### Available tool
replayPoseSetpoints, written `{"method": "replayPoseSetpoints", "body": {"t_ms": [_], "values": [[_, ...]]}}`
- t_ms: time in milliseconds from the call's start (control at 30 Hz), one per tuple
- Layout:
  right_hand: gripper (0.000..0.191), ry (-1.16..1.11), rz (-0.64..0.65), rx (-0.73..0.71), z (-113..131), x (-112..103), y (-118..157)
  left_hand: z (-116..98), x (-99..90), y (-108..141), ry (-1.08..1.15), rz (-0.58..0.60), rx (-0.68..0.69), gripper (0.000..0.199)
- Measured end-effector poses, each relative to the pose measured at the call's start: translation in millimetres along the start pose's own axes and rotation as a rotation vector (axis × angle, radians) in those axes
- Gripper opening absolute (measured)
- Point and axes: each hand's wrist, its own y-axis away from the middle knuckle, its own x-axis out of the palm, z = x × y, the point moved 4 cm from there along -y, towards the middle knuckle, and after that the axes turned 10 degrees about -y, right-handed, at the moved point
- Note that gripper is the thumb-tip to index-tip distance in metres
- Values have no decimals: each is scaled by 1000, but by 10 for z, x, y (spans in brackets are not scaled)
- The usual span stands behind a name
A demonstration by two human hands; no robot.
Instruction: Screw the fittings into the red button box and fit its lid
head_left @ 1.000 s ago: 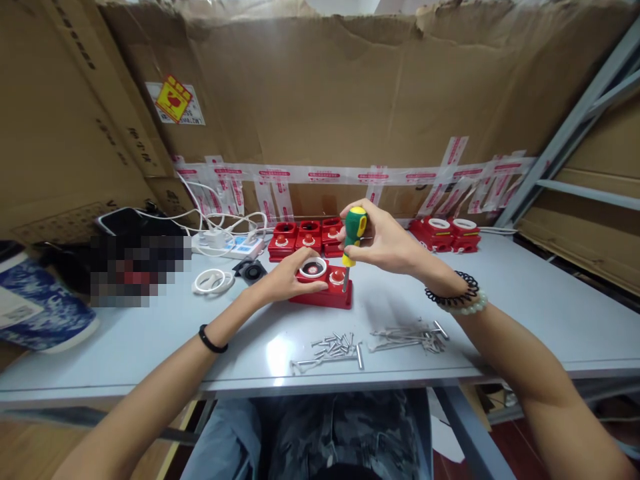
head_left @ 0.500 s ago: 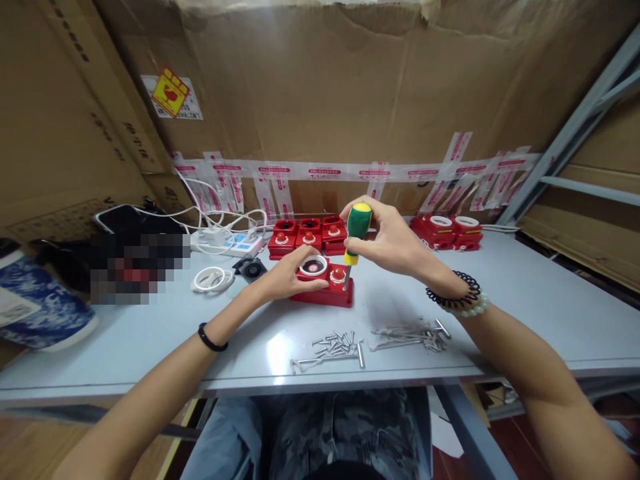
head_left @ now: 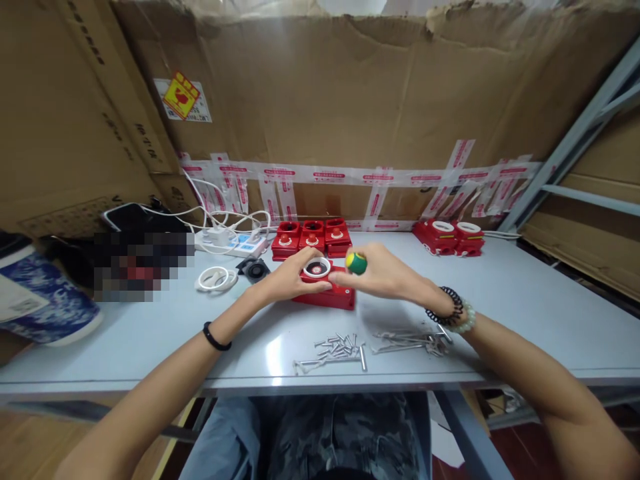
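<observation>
My left hand (head_left: 295, 279) grips the left end of a red box (head_left: 330, 298), with fingers and thumb around its white ring (head_left: 317, 267). The box lies flat on the table. In my right hand (head_left: 383, 270) is a green and yellow screwdriver (head_left: 357, 263), its handle end turned towards me. The screwdriver's shaft is hidden, and my right fingers cover part of the box's right half. A small screw head (head_left: 347, 291) shows at the box's right end. Nearer me lie a pile of loose screws (head_left: 340, 345) and several metal rods (head_left: 413, 341).
Red boxes (head_left: 312, 240) stand behind my hands, and more red units (head_left: 453, 239) at the back right. A power strip (head_left: 233, 244) with white cables, a black part (head_left: 254, 269), a white ring with cord (head_left: 215, 280) and a blue-white container (head_left: 47, 293) are on the left.
The screwdriver has tipped from nearly upright, its handle now lower and pointing at me. My right hand has come down over the box's right half. My left hand keeps its grip.
</observation>
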Motion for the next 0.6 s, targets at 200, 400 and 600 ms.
{"method": "replayPoseSetpoints", "body": {"t_ms": [200, 400, 600], "values": [[43, 201, 133, 121, -237, 212, 52, 4, -3, -2, -20, 3, -12, 44], [36, 191, 141, 109, -230, 216, 63, 0, -2, -4, -6, 11, -2, 44], [28, 263, 158, 119, -190, 214, 69, -14, 0, 0, -26, 12, 2, 45]]}}
